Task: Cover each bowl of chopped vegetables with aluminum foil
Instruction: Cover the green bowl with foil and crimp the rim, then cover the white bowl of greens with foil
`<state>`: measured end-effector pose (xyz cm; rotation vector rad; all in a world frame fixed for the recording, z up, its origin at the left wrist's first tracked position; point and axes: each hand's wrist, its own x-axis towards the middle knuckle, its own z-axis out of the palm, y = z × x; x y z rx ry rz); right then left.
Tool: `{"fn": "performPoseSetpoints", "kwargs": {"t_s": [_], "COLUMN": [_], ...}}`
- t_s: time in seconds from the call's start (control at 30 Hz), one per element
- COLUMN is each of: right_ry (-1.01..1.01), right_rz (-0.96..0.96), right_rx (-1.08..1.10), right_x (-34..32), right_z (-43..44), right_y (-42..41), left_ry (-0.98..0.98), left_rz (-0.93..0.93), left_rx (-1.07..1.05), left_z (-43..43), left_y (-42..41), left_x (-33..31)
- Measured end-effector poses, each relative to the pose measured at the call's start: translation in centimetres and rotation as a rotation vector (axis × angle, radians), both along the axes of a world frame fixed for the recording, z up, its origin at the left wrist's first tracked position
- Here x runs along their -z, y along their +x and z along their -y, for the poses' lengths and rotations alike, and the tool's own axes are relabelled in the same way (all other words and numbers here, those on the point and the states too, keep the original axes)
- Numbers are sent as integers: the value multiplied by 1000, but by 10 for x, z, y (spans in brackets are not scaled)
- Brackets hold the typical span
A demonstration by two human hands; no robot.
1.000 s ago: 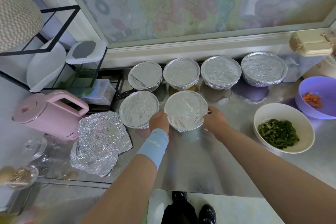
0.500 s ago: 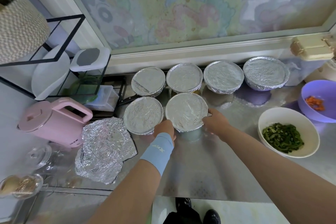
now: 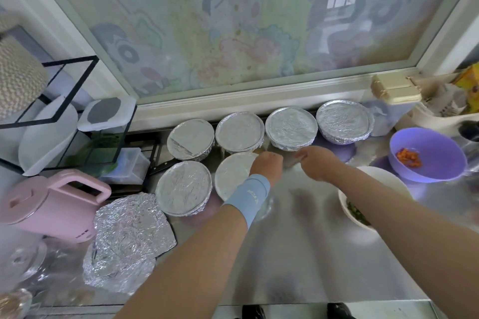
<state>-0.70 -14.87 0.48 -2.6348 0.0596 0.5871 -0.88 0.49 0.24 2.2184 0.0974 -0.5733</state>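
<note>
Several foil-covered bowls stand on the steel counter, with a back row under the window. In front are two more: a left one and a right one. My left hand, with a blue wristband, lies over the right rim of that right bowl; its fingers curl down out of sight and are blurred. My right hand hovers just right of the bowl, apart from it, holding nothing. An uncovered white bowl of chopped greens sits under my right forearm. An uncovered purple bowl holds orange pieces.
Crumpled foil sheets lie at the front left beside a pink kettle. A black wire rack with white dishes stands at the far left. A cream box and a pan sit at the back right.
Both hands held the sides of the front right foil-covered bowl. They have since shifted right: the right hand has come off the bowl and the left sits at its right rim.
</note>
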Motion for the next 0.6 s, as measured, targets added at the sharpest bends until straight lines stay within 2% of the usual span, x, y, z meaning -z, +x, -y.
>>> {"fn": "performPoseSetpoints", "kwargs": {"t_s": [0.07, 0.13, 0.3, 0.5, 0.6], "right_ry": [-69, -95, -245, -255, -220], "right_rz": [-19, -79, -218, -174, -161], "right_rx": [-80, -144, -387, -531, -579], "right_x": [2, 8, 27, 48, 52], "right_z": [25, 50, 100, 112, 101], "right_y": [4, 7, 11, 20, 22], "left_ry": [23, 33, -83, -108, -72], "left_rz": [-51, -121, -309, -567, -508], "left_rx": [100, 109, -86, -173, -188], "left_z": [24, 46, 93, 120, 110], "left_y": [2, -1, -25, -43, -49], "left_x": [5, 9, 27, 34, 32]}}
